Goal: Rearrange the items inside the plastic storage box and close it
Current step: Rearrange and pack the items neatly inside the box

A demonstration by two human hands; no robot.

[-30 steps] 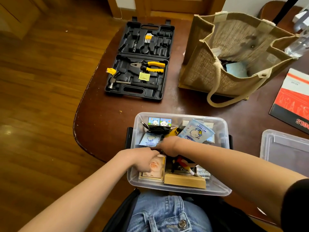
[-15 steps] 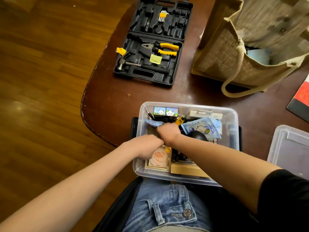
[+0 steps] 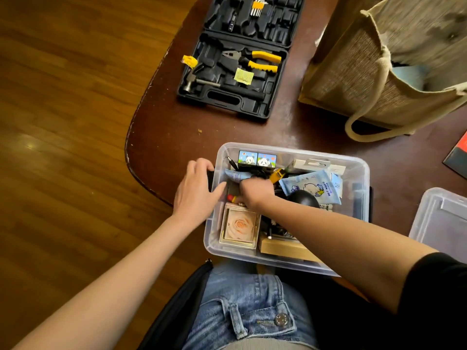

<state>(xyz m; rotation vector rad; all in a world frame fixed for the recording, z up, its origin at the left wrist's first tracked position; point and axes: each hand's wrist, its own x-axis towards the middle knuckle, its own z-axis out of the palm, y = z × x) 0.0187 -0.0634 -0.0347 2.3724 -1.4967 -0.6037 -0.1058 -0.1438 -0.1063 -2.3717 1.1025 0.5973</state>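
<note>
The rearranging step is judged to be in hand: the clear plastic storage box (image 3: 353, 198) sits at the near edge of the surface (image 3: 177, 137), uncovered and crowded, while its lid (image 3: 442, 218) lies just beside it toward the near right corner. The right hand (image 3: 255, 192) is plunged into the box's left half with fingers curled under among the items, what they clamp not being discernible; the left hand (image 3: 195, 190) is laid over the box's left wall, fingers relaxed and slightly spread. Next, the contents are judged to need flattening below the rim before the lid is fetched.

A home room: polished wooden floor (image 3: 63, 122), dark wooden table (image 3: 171, 137), woven tote bag (image 3: 374, 79).
</note>
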